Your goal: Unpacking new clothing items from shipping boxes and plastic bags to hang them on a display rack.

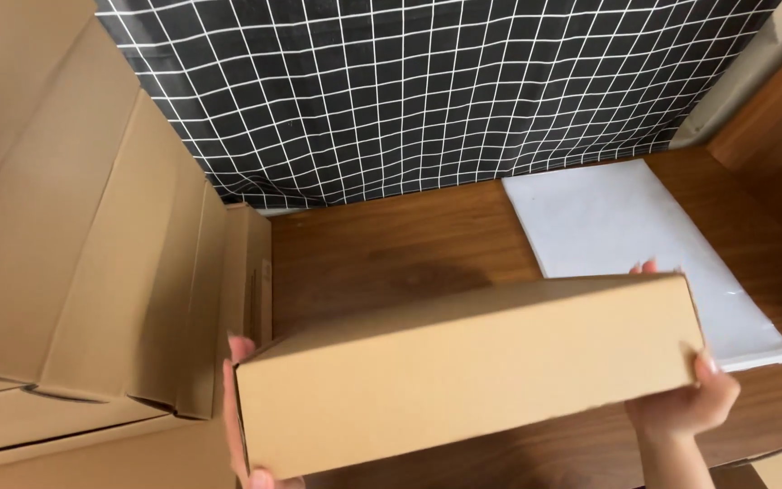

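I hold a flat brown cardboard box (463, 371) above the wooden table (382, 254), tilted with its long side facing me. My left hand (237, 407) grips its left end, fingertips showing above and below the corner. My right hand (685, 398) grips its right end, thumb on the near corner and fingertips over the far edge.
A stack of closed cardboard boxes (92, 263) fills the left side. A pile of white mailer bags (635, 244) lies on the table at the right, partly behind the held box. A black cloth with a white grid (409, 91) hangs at the back. A wooden panel (780, 118) rises at the far right.
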